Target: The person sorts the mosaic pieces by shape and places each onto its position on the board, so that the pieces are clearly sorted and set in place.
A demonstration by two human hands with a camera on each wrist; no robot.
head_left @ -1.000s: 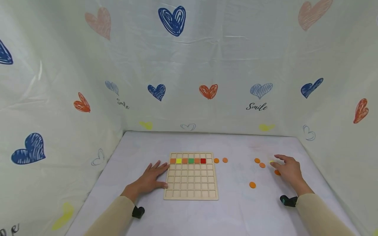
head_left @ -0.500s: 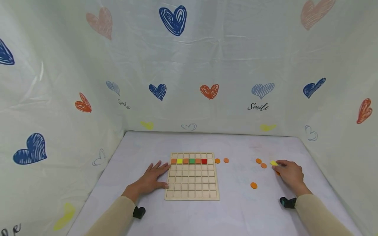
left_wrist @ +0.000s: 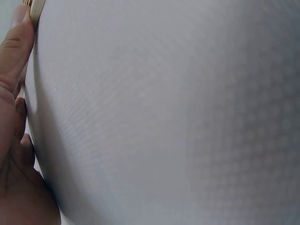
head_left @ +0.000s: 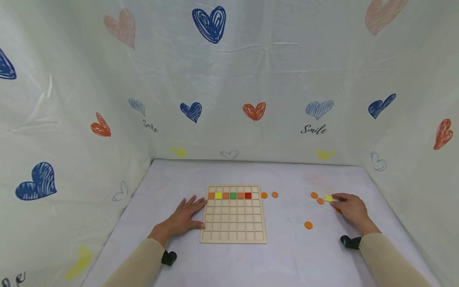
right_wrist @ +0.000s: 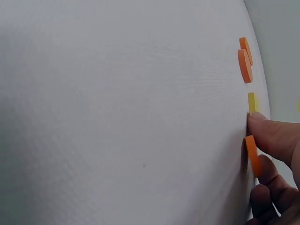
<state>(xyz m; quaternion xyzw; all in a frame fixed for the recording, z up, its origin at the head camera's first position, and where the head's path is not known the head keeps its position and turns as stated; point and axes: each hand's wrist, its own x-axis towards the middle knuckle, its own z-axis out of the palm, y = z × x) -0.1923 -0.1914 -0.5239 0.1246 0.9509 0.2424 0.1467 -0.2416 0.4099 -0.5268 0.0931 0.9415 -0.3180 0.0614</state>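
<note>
A wooden grid board [head_left: 233, 221] lies flat, its second row from the back bearing several coloured square tiles: orange, yellow, green and red. My left hand [head_left: 183, 217] rests beside it with straight, spread fingers, the fingertips and thumb touching its left edge. At the right, my right hand [head_left: 353, 209] pinches a yellow square tile [head_left: 328, 198] between thumb and fingers, low at the tabletop. In the right wrist view, an orange disc [right_wrist: 252, 155] is close behind the thumb, near the curled fingers; whether they touch it I cannot tell.
Two orange discs [head_left: 275, 194] lie just right of the board. Two more orange discs [head_left: 320, 201] are left of the yellow tile, and a single orange disc [head_left: 308, 225] lies nearer the front. A heart-printed curtain [head_left: 229, 131] borders the table [head_left: 287, 263].
My right thumb and fingers have closed on the yellow tile, which has shifted slightly left and turned. My left hand and the board stay in place.
</note>
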